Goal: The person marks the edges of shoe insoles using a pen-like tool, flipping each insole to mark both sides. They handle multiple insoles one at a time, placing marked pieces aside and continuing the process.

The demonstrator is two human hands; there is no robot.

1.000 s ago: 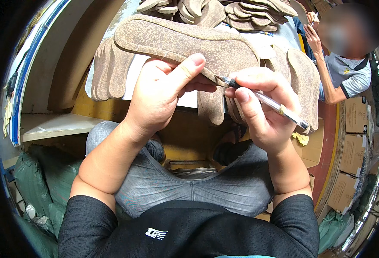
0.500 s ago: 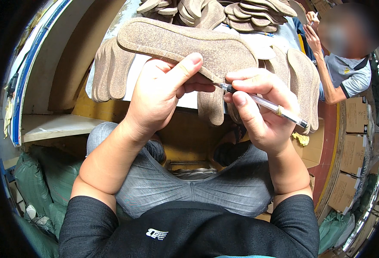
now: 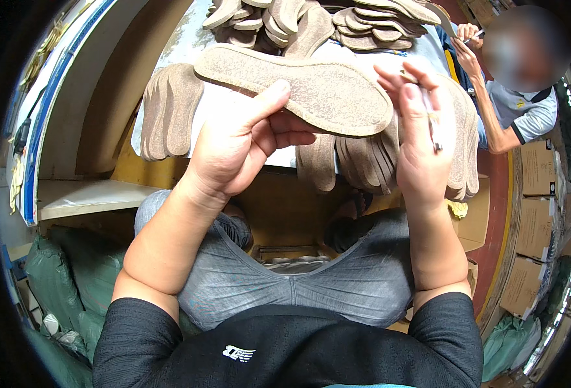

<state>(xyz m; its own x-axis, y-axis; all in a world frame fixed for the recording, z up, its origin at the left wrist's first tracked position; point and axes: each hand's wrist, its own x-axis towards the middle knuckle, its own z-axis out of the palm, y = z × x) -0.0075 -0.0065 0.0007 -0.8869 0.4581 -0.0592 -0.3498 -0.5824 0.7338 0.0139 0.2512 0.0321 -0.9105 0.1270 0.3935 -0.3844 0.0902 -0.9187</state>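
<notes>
Insole [image 3: 305, 87], brown and speckled, is hovering above the table [image 3: 185, 40] in the upper middle of the frame; the left hand [image 3: 241, 139] is gripping its near edge, thumb pressing on top, fingers curling beneath. Watching from here, I'm seeing the pen [image 3: 435, 129] no longer meeting that edge as it was half a second ago: the right hand [image 3: 421, 145] is holding it clear, blurring slightly, right of centre, fingers bending loosely around it. Pen work there seems to be pausing or ending. The insole's narrower end is pointing upper left, its broad end right, the long axis sloping gently downward rightward.
</notes>
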